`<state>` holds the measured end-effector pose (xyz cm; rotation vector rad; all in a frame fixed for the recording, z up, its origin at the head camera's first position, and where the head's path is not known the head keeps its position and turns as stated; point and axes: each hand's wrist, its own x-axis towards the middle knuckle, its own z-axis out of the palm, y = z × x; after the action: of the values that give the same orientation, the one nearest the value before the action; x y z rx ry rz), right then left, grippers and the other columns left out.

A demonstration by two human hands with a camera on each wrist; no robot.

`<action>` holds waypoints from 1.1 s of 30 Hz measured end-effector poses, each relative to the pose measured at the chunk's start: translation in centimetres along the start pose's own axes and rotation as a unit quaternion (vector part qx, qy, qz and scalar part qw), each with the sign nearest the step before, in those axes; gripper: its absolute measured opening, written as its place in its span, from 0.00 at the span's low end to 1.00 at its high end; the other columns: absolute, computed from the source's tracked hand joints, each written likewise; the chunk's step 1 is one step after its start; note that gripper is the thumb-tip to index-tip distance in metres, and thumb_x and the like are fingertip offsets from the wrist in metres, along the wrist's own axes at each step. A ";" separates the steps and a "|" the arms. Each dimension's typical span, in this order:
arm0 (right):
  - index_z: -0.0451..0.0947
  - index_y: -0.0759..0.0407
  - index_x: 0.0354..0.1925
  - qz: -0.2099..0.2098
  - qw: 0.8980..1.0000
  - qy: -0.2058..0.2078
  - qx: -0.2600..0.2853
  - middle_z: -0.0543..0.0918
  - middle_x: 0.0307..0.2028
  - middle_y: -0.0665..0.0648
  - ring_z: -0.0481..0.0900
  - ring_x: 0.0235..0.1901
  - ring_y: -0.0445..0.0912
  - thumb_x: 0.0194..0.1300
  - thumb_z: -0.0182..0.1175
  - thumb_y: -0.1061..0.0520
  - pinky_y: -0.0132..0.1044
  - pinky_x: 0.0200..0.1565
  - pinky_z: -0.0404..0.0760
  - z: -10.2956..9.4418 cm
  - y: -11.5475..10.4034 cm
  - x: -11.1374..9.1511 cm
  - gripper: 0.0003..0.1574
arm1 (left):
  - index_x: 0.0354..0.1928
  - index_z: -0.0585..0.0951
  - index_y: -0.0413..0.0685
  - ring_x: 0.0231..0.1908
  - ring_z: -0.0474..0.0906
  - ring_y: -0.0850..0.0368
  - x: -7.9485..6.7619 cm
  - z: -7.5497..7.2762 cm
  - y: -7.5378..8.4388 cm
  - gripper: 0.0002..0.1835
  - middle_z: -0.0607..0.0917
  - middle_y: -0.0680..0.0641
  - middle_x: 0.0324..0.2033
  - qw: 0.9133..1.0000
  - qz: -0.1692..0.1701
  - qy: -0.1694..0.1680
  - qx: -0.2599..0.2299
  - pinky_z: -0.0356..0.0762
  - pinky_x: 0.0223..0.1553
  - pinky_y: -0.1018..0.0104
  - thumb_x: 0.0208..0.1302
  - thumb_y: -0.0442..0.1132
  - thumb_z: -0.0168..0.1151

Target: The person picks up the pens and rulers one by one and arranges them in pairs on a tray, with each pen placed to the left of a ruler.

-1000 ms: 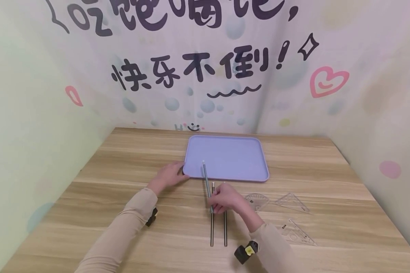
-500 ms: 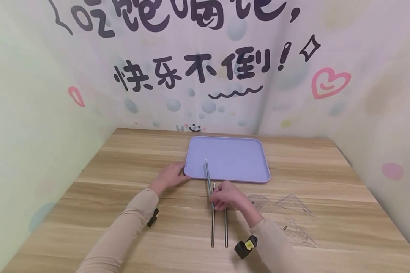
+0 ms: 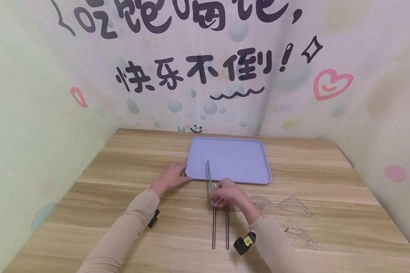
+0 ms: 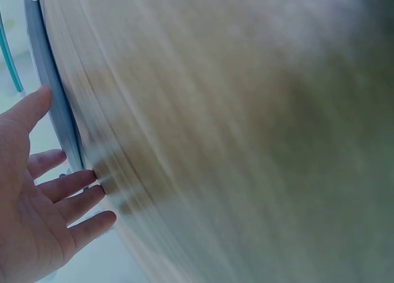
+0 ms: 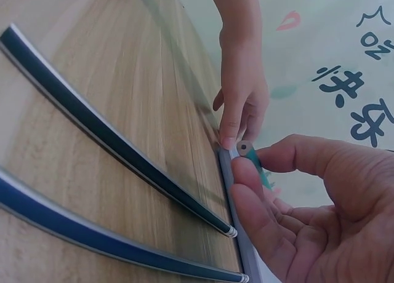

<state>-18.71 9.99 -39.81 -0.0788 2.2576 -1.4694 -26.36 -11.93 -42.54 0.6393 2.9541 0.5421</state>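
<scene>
My right hand pinches a teal pencil between thumb and fingertips near its close end. The pencil's far part hangs over the left front of a lilac tray. In the right wrist view the pinched end shows a flat, unsharpened face. Two dark striped pencils lie side by side on the table, partly under the right hand, their white-tipped ends towards the tray. At the tray's left front corner rests my left hand. Its fingers look extended in the left wrist view, with the thumb against the rim.
A clear protractor and two clear set squares, one farther back and one nearer, lie right of the right forearm. The wooden table meets a printed back wall behind the tray.
The right hand has moved slightly forward, carrying the teal pencil a little farther over the tray. The left hand stays at the tray corner. The whole view has shifted slightly.
</scene>
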 end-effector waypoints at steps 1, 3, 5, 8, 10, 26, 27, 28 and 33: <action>0.70 0.61 0.18 0.001 1.000 0.000 0.001 0.77 0.13 0.55 0.77 0.14 0.42 0.52 0.58 0.65 0.34 0.22 0.81 0.0 0.0 0.0 0.10 | 0.62 0.66 0.39 0.58 0.67 0.42 0.0 0.1 0.0 0.34 0.72 0.37 0.57 1.000 0.000 0.000 0.002 0.63 0.60 0.51 0.58 0.52 0.59; 0.71 0.62 0.19 0.002 1.000 -0.001 0.005 0.77 0.14 0.55 0.77 0.14 0.42 0.52 0.58 0.65 0.33 0.22 0.81 0.0 0.0 0.1 0.09 | 0.62 0.66 0.39 0.57 0.67 0.42 0.1 0.2 0.0 0.34 0.72 0.37 0.57 1.000 0.003 0.002 0.004 0.63 0.59 0.51 0.58 0.52 0.59; 0.71 0.62 0.19 0.003 1.000 -0.002 0.007 0.77 0.14 0.55 0.77 0.14 0.41 0.52 0.58 0.65 0.34 0.22 0.81 -0.1 0.1 0.1 0.08 | 0.62 0.66 0.39 0.57 0.67 0.42 0.1 0.2 0.0 0.34 0.72 0.37 0.57 1.000 0.003 0.002 0.005 0.63 0.60 0.51 0.58 0.53 0.59; 0.72 0.63 0.21 0.005 1.000 -0.002 0.011 0.77 0.14 0.55 0.77 0.14 0.42 0.53 0.58 0.65 0.34 0.22 0.81 -0.1 0.3 0.2 0.07 | 0.62 0.66 0.40 0.58 0.67 0.42 0.2 0.3 0.1 0.35 0.71 0.37 0.58 1.000 -0.001 -0.002 0.005 0.63 0.60 0.52 0.58 0.53 0.59; 0.73 0.64 0.21 0.005 1.000 0.000 0.009 0.77 0.14 0.56 0.77 0.15 0.42 0.53 0.58 0.65 0.33 0.22 0.81 -0.1 0.4 0.3 0.06 | 0.62 0.66 0.40 0.58 0.66 0.43 0.2 0.3 0.1 0.35 0.71 0.37 0.58 1.000 -0.004 -0.004 0.003 0.62 0.60 0.52 0.58 0.53 0.59; 0.74 0.66 0.22 0.007 1.000 0.026 0.003 0.78 0.14 0.56 0.76 0.14 0.41 0.50 0.58 0.65 0.33 0.20 0.80 -0.5 0.1 1.2 0.04 | 0.62 0.66 0.39 0.59 0.66 0.42 0.2 0.4 0.3 0.35 0.71 0.38 0.58 1.000 0.000 -0.001 0.000 0.62 0.60 0.51 0.58 0.52 0.59; 0.74 0.65 0.22 0.007 1.000 0.028 0.001 0.78 0.14 0.56 0.76 0.14 0.41 0.51 0.58 0.65 0.33 0.20 0.80 -0.5 0.1 1.3 0.04 | 0.62 0.66 0.40 0.59 0.66 0.42 0.2 0.4 0.2 0.35 0.71 0.38 0.58 1.000 0.000 0.000 -0.003 0.62 0.60 0.51 0.58 0.52 0.59; 0.73 0.64 0.21 0.008 1.000 0.030 -0.001 0.77 0.14 0.56 0.76 0.14 0.41 0.51 0.58 0.65 0.33 0.21 0.80 -0.5 0.1 1.4 0.05 | 0.62 0.66 0.40 0.59 0.65 0.42 0.2 0.4 0.2 0.35 0.71 0.38 0.58 1.000 -0.002 -0.001 -0.007 0.62 0.61 0.51 0.58 0.52 0.59; 0.72 0.63 0.20 0.003 0.999 0.038 -0.011 0.78 0.14 0.56 0.77 0.14 0.42 0.50 0.58 0.65 0.36 0.22 0.81 -0.5 -0.1 1.8 0.05 | 0.63 0.65 0.40 0.59 0.65 0.42 0.1 0.1 0.1 0.35 0.70 0.38 0.59 1.000 -0.009 -0.001 -0.015 0.60 0.61 0.51 0.58 0.52 0.59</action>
<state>-20.59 9.88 -40.20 -0.0237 2.3330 -1.4670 -26.39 -11.79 -42.61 0.6078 2.9416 0.5838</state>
